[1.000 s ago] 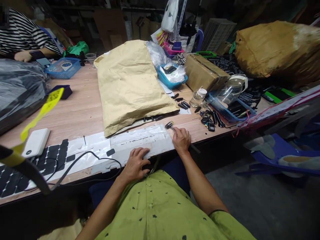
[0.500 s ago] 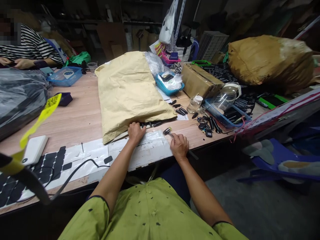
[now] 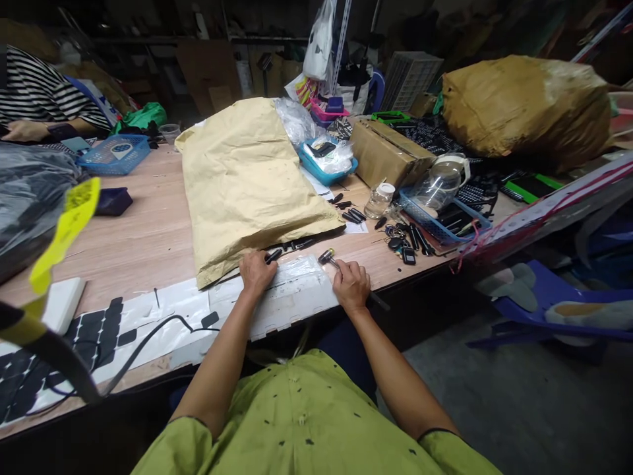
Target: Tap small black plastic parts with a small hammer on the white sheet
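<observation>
My left hand (image 3: 256, 271) is closed around a small dark, elongated part (image 3: 273, 256), whose tip shows past the fingers. It is just in front of the lower edge of a large cream paper sack (image 3: 252, 178). More black parts (image 3: 302, 244) peek out from under that edge. My right hand (image 3: 352, 285) grips the handle of a small hammer (image 3: 327, 256) with a metal head and a yellowish face. Between the hands, a clear plastic sheet (image 3: 299, 272) lies over the white board (image 3: 291, 305) at the table's front edge.
To the right are loose black pieces (image 3: 353, 216), a jar (image 3: 380, 200), keys and fobs (image 3: 408, 256), a blue basket (image 3: 479, 223) and a cardboard box (image 3: 388, 153). A black cable (image 3: 148, 340) crosses the left front. A co-worker's hand (image 3: 27, 130) shows far left.
My left hand has drawn back slightly from the sack's edge, and a dark part now shows in its fingers. My right hand still holds the hammer. The view has turned slightly right.
</observation>
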The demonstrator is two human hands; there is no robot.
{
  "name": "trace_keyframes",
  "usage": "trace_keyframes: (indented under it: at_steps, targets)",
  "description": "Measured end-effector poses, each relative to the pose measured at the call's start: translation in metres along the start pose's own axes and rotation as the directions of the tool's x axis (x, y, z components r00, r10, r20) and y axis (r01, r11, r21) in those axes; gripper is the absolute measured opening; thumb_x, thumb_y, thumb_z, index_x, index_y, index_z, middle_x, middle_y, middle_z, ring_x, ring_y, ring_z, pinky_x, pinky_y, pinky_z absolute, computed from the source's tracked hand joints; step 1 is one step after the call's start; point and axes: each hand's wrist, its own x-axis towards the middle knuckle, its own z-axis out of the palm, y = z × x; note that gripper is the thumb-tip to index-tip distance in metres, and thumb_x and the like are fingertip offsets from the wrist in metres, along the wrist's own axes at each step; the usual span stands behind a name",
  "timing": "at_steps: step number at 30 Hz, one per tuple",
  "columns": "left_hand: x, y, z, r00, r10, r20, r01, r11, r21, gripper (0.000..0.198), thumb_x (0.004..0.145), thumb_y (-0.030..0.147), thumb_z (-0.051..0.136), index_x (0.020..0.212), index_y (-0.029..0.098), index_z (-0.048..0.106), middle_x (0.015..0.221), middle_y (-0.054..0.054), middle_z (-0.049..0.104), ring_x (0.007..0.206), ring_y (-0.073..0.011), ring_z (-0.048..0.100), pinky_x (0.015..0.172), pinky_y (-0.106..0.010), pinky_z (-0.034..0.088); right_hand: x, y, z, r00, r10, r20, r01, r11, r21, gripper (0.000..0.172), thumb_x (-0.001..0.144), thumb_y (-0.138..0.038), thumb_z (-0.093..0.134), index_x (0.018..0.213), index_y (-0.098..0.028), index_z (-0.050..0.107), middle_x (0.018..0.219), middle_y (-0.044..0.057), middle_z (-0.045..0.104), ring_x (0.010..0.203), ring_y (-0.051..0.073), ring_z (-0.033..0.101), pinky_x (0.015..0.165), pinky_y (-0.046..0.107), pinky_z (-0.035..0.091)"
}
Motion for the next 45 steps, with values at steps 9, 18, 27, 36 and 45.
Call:
trace_keyframes:
  at_steps: [9, 18, 27, 36, 45]
  targets:
    - [-0.022, -0.006, 0.002, 0.998, 0.062, -0.013, -0.062, 0.998, -0.002, 0.024, 0.084, 0.033, 0.064, 0.1, 0.023, 0.079, 0.1, -0.011, 0.073, 0.102, -0.0329, 0.061, 0.086, -0.043, 0.046, 0.002, -0.002, -0.002, 1.0, 0.008, 0.001, -0.008, 1.0, 0.0, 0.033, 0.086, -0.012, 0.055, 0.109, -0.026, 0.075, 0.092, 0.008, 0.062, 0.088, 0.023, 0.047, 0.073, 0.033, 0.029]
    - [-0.068, -0.011, 0.012, 0.961, 0.253, 0.111, -0.229, 0.954, -0.192, 0.019, 0.084, 0.035, 0.071, 0.099, 0.028, 0.08, 0.09, -0.004, 0.073, 0.092, -0.0255, 0.061, 0.084, -0.039, 0.045, 0.003, -0.003, -0.001, 0.999, 0.031, 0.017, -0.031, 0.999, 0.01, 0.034, 0.088, -0.012, 0.056, 0.112, -0.026, 0.075, 0.094, 0.008, 0.063, 0.09, 0.024, 0.047, 0.073, 0.033, 0.029]
    - [-0.074, -0.012, 0.026, 0.96, 0.271, 0.065, -0.249, 0.939, -0.238, 0.021, 0.087, 0.037, 0.069, 0.103, 0.03, 0.08, 0.087, -0.004, 0.067, 0.092, -0.0243, 0.059, 0.083, -0.038, 0.045, 0.005, 0.003, -0.014, 0.998, -0.009, 0.059, 0.004, 0.995, 0.095, 0.036, 0.089, -0.011, 0.054, 0.113, -0.026, 0.075, 0.091, 0.007, 0.065, 0.088, 0.022, 0.053, 0.073, 0.032, 0.037]
    - [-0.075, -0.011, 0.03, 0.968, 0.248, 0.028, -0.233, 0.938, -0.256, 0.022, 0.088, 0.034, 0.068, 0.104, 0.029, 0.081, 0.089, -0.004, 0.065, 0.093, -0.0243, 0.059, 0.085, -0.04, 0.046, -0.027, -0.02, -0.05, 0.977, -0.166, 0.134, 0.067, 0.834, 0.548, 0.035, 0.098, -0.021, 0.046, 0.119, -0.025, 0.074, 0.103, 0.007, 0.073, 0.097, 0.021, 0.068, 0.088, 0.033, 0.055]
    - [-0.071, -0.007, 0.028, 0.968, 0.242, 0.068, -0.217, 0.941, -0.259, 0.021, 0.087, 0.033, 0.069, 0.103, 0.031, 0.082, 0.087, -0.004, 0.065, 0.091, -0.0234, 0.058, 0.085, -0.039, 0.046, -0.041, -0.031, -0.052, 0.964, -0.252, 0.079, 0.184, 0.854, 0.487, 0.036, 0.098, -0.017, 0.046, 0.119, -0.025, 0.074, 0.097, 0.007, 0.073, 0.093, 0.019, 0.069, 0.086, 0.029, 0.056]
